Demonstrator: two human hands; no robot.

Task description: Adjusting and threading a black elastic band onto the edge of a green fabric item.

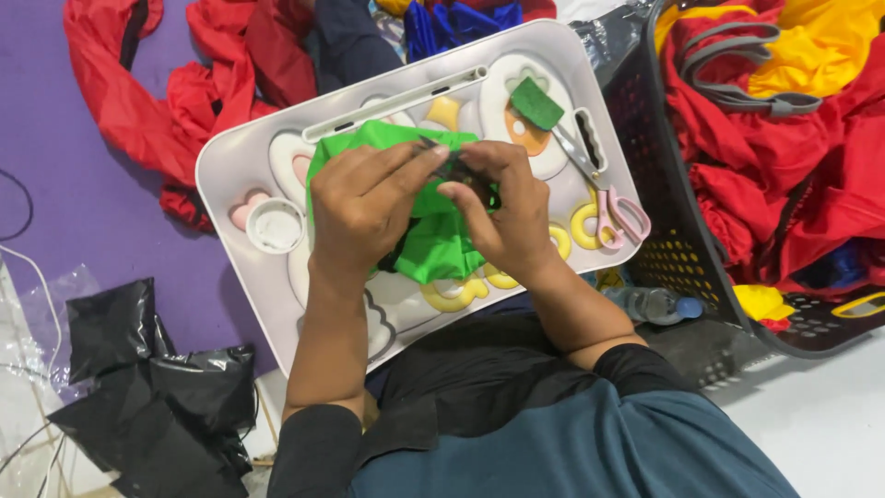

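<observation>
A bright green fabric piece [433,249] lies bunched on a white lap tray [221,166] across my knees. My left hand [364,198] and my right hand [502,212] both pinch the cloth at its top middle, fingertips meeting over a small dark part [458,169] of it. A pair of pink-handled scissors [604,198] lies on the tray to the right of my right hand. A small green square patch [536,102] rests near the scissors' blades.
A black mesh basket [673,249] of red and yellow fabric stands at the right. Red fabric [203,83] is heaped beyond the tray on a purple mat. Black plastic bags [147,387] lie at the lower left. A plastic bottle [650,304] lies by the basket.
</observation>
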